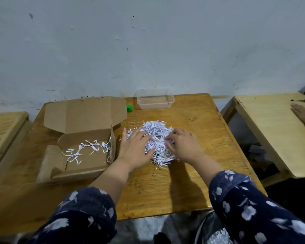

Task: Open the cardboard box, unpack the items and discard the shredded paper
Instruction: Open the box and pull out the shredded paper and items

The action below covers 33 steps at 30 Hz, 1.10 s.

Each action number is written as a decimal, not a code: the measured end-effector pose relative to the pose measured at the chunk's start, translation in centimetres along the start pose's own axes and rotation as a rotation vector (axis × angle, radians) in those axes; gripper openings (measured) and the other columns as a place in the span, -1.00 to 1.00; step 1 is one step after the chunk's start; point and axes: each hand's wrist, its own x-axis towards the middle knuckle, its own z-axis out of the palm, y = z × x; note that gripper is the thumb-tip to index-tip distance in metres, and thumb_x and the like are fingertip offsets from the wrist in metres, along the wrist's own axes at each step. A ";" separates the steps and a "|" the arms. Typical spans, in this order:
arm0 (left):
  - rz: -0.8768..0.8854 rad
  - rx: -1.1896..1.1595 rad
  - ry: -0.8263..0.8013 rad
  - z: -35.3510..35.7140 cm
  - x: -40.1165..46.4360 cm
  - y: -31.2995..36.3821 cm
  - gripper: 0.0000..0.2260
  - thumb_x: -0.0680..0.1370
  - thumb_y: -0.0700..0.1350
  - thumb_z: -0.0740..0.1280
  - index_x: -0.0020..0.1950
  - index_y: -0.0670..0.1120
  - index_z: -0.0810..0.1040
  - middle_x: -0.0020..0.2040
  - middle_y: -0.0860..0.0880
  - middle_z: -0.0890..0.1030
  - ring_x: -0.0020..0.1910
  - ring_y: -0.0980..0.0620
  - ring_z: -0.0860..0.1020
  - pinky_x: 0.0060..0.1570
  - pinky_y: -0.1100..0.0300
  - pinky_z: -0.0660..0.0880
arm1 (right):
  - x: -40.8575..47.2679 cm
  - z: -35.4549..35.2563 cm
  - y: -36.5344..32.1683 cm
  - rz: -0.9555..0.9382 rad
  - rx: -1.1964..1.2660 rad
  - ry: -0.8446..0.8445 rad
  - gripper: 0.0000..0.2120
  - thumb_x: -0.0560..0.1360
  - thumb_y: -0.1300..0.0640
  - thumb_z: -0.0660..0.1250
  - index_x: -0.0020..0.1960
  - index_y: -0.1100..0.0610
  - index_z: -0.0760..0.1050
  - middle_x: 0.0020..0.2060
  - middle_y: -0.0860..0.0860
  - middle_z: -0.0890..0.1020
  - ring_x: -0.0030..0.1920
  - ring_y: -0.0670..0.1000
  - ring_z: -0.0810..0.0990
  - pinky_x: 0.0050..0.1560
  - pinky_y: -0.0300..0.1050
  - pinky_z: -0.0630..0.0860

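At the near edge, below the table (165, 199), a dark bag (213, 233) with a little white shredding in it is sitting by the person's knees, probably waiting to take the waste. Above it, two patterned sleeves are reaching forward over the wood.

The left hand (136, 148) is lying with fingers spread and only lightly bent against the left side of the pile of shredded paper (157, 136), pressing rather than gripping. The right hand (181, 145) is curling its fingers into the strips on the other side, pinching some of them. Working from both sides like this looks like either gathering the heap into one lift or feeling through it for packed items; something small and dark is peeking out at the near edge of the pile, though what it is cannot be told.

Just left of the hands, the cardboard box (83, 150) is lying open, its lid folded back, holding only a few stray strips.

Farther back, a green cap (129, 108) is sitting beside the lid, and a clear plastic tub (155, 99) is standing near the wall with nothing visible inside.
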 end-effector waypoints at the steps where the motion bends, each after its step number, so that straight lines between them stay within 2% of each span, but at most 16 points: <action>1: -0.005 0.011 -0.012 -0.1 0.1 -0.3 -0.63 0.54 0.20 0.16 0.33 0.18 0.38 0.47 0.12 0.30 0.54 0.07 0.04 0.45 -0.23 -0.27 | 0.1 -0.2 0.4 0.013 -0.008 -0.016 -0.68 0.57 -0.12 0.12 0.24 -0.08 0.49 0.23 -0.05 0.49 0.24 0.04 0.42 0.17 0.04 0.32; 4: -0.034 0.012 -0.026 -0.4 0.3 -0.9 -0.58 0.53 0.16 0.19 0.38 0.15 0.34 0.49 0.12 0.28 0.54 0.07 0.03 0.45 -0.25 -0.25 | 0.1 -0.9 1.6 0.055 -0.030 -0.061 -0.68 0.57 -0.06 0.12 0.28 -0.11 0.46 0.26 -0.05 0.49 0.26 0.08 0.41 0.16 0.03 0.29; 7: -0.045 -0.048 0.015 -0.6 0.1 -0.9 -0.64 0.53 0.06 0.18 0.33 0.12 0.41 0.47 0.12 0.32 0.53 0.07 0.07 0.45 -0.23 -0.24 | -0.2 -1.9 2.2 0.107 0.007 -0.076 -0.69 0.54 -0.01 0.18 0.25 -0.13 0.49 0.28 -0.06 0.48 0.31 0.10 0.38 0.21 0.04 0.24; 12: 0.041 -0.141 0.244 -1.3 0.7 0.7 -0.69 0.54 0.04 0.05 0.18 0.08 0.48 0.32 0.10 0.47 0.43 0.10 0.27 0.47 -0.10 -0.11 | 0.2 -2.5 0.9 0.079 0.207 0.078 -0.74 0.54 0.05 0.17 0.17 -0.07 0.53 0.20 -0.05 0.50 0.29 0.01 0.36 0.29 0.01 0.19; 14: 0.118 -0.130 0.197 -1.3 1.0 1.6 -0.74 0.59 -0.01 0.09 0.23 0.08 0.47 0.30 0.12 0.49 0.42 0.12 0.29 0.47 -0.07 -0.10 | 0.6 -1.8 -0.1 0.005 0.222 0.128 -0.75 0.56 0.13 0.18 0.14 0.00 0.57 0.12 -0.05 0.58 0.22 0.03 0.45 0.21 -0.03 0.25; 18: 0.109 -0.048 0.036 -0.4 0.3 1.9 -0.69 0.65 0.02 0.03 0.33 0.07 0.42 0.31 0.12 0.48 0.42 0.11 0.29 0.47 -0.10 -0.21 | 0.2 -0.1 -0.7 -0.038 0.076 0.003 -0.73 0.58 0.13 0.13 0.13 0.00 0.57 0.06 -0.05 0.62 0.16 0.04 0.50 0.14 -0.03 0.28; 22: 0.118 -0.062 0.072 0.4 -1.7 0.2 -0.64 0.63 0.12 -0.03 0.22 0.09 0.49 0.20 0.16 0.51 0.28 0.16 0.41 0.46 -0.13 -0.24 | -1.4 0.5 0.7 0.015 -0.039 0.003 -0.74 0.52 0.09 0.16 0.08 -0.01 0.58 0.09 -0.07 0.59 0.18 0.03 0.47 0.20 -0.02 0.25; 25: 0.111 -0.108 0.122 0.7 -2.4 -0.5 -0.48 0.58 0.19 -0.14 0.16 0.07 0.56 0.18 0.17 0.53 0.26 0.17 0.44 0.46 -0.12 -0.26 | -2.0 0.7 1.6 0.111 -0.004 -0.005 -0.76 0.48 0.05 0.17 0.01 -0.03 0.60 0.02 -0.08 0.62 0.14 0.02 0.50 0.22 0.00 0.25; 27: 0.081 -0.134 0.158 0.6 -2.2 -0.8 -0.45 0.58 0.19 -0.14 0.10 0.07 0.62 0.17 0.16 0.54 0.25 0.17 0.44 0.46 -0.10 -0.19 | -1.9 0.7 1.7 0.168 0.026 0.027 -0.77 0.48 0.01 0.18 -0.01 -0.05 0.60 -0.02 -0.10 0.62 0.11 0.01 0.52 0.22 0.01 0.26; 30: 0.051 -0.117 0.222 0.3 -1.7 -0.9 -0.52 0.60 0.15 -0.08 0.04 0.07 0.63 0.12 0.17 0.56 0.21 0.15 0.45 0.40 0.02 -0.01 | -1.5 0.4 1.3 0.151 0.071 0.201 -0.84 0.51 0.08 0.26 0.03 -0.05 0.58 0.02 -0.12 0.62 0.11 0.00 0.51 0.15 -0.03 0.28; 33: 0.055 -0.104 0.264 0.0 -1.0 -0.6 -0.73 0.61 0.07 0.10 0.04 0.09 0.58 0.08 0.19 0.58 0.18 0.12 0.46 0.28 0.11 0.08 | -0.4 -0.2 0.3 0.106 0.138 0.274 -0.88 0.50 0.16 0.34 -0.04 -0.01 0.61 -0.07 -0.10 0.67 0.03 0.00 0.54 -0.02 -0.11 0.23</action>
